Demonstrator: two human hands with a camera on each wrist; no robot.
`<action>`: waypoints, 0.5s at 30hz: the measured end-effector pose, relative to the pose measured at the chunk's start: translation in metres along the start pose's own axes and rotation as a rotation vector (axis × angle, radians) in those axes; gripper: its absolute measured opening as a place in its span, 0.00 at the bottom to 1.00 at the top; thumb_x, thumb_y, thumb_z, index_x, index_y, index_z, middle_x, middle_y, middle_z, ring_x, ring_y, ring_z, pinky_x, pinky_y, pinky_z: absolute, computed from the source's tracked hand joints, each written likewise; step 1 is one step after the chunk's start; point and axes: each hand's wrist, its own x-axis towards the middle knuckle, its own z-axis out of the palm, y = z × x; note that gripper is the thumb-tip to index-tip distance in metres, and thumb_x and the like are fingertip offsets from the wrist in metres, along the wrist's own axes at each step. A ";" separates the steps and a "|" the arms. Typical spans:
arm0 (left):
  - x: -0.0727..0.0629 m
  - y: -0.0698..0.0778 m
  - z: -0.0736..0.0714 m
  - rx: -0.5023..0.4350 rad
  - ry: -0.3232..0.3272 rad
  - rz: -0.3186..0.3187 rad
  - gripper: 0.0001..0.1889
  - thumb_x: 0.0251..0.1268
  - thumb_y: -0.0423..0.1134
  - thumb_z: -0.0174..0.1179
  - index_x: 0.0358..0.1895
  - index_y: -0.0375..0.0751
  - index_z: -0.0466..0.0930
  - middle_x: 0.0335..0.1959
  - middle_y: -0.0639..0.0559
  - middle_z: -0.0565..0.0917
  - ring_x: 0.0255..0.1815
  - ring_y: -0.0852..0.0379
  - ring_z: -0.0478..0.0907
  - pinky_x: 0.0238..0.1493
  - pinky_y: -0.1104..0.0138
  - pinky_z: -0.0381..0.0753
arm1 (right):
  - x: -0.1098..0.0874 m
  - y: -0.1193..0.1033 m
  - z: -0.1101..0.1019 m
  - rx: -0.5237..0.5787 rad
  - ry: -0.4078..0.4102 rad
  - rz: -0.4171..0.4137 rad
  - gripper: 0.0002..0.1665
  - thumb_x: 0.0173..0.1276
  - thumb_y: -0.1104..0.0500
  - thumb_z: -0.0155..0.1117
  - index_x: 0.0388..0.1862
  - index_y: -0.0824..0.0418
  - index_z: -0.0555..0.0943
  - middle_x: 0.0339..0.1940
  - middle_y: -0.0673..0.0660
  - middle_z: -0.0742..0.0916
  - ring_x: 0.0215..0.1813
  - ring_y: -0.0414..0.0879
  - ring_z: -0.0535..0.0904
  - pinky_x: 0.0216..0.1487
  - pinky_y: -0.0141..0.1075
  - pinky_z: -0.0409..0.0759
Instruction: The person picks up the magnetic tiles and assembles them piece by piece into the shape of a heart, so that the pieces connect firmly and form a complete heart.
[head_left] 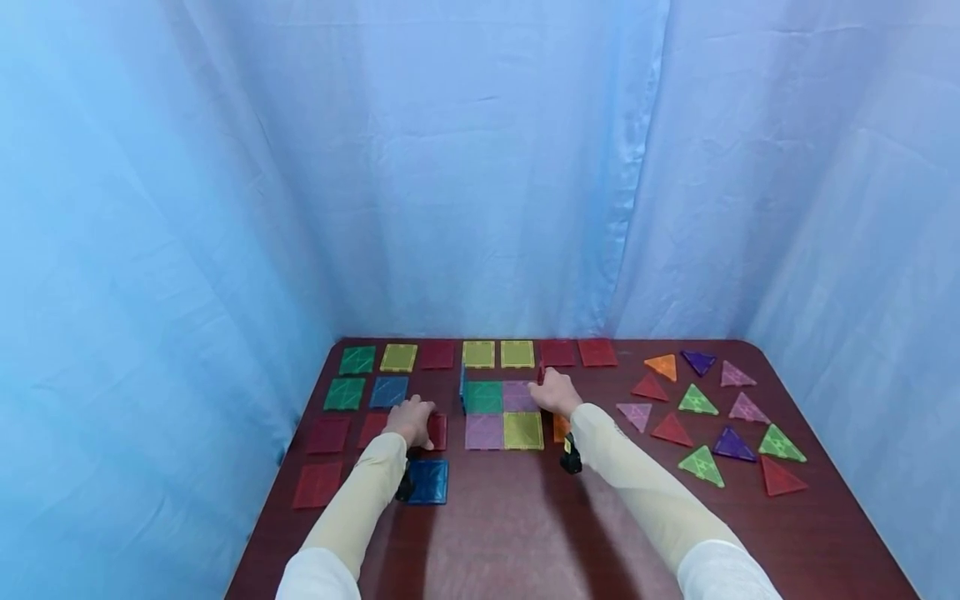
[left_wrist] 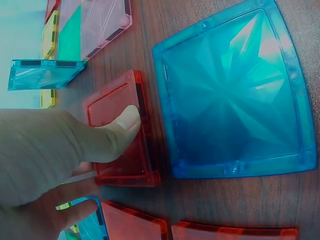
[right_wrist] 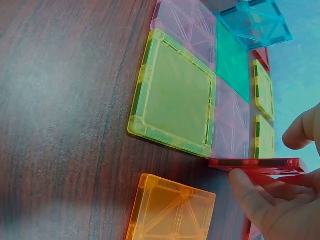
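Note:
My left hand [head_left: 411, 421] grips a red square tile [left_wrist: 117, 150] at the left of the table, its thumb across the top face and other fingers at the far edge. A blue square tile [left_wrist: 235, 95] lies just nearer to me. On the right, my right hand [right_wrist: 285, 200] is at an upright red square tile [right_wrist: 255, 164], fingers touching its outer face, thumb a little apart on the other side. That tile stands at the edge of a flat block of purple, green [head_left: 483, 397] and yellow [head_left: 522, 430] squares. Opposite it stands an upright blue tile [head_left: 462, 390].
An orange square tile [right_wrist: 172, 210] lies near my right wrist. Several red, green, yellow and blue squares [head_left: 389, 392] lie at the left, with more yellow and red squares [head_left: 597, 352] along the back. Several coloured triangles [head_left: 698, 400] spread over the right side. Blue curtains surround the table.

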 end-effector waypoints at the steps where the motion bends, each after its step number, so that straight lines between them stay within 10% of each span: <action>1: 0.000 0.000 0.000 0.007 0.004 -0.004 0.39 0.44 0.42 0.83 0.65 0.42 0.79 0.57 0.38 0.77 0.60 0.39 0.75 0.65 0.45 0.74 | 0.000 0.001 0.000 -0.003 0.002 -0.001 0.38 0.78 0.48 0.52 0.73 0.74 0.62 0.56 0.70 0.80 0.52 0.57 0.76 0.50 0.48 0.76; 15: -0.002 0.002 0.001 -0.056 0.039 0.025 0.33 0.43 0.35 0.83 0.55 0.43 0.77 0.53 0.40 0.79 0.54 0.43 0.78 0.55 0.49 0.83 | -0.002 0.002 0.000 -0.011 0.004 -0.004 0.26 0.77 0.48 0.55 0.57 0.69 0.71 0.42 0.65 0.81 0.44 0.55 0.78 0.45 0.46 0.78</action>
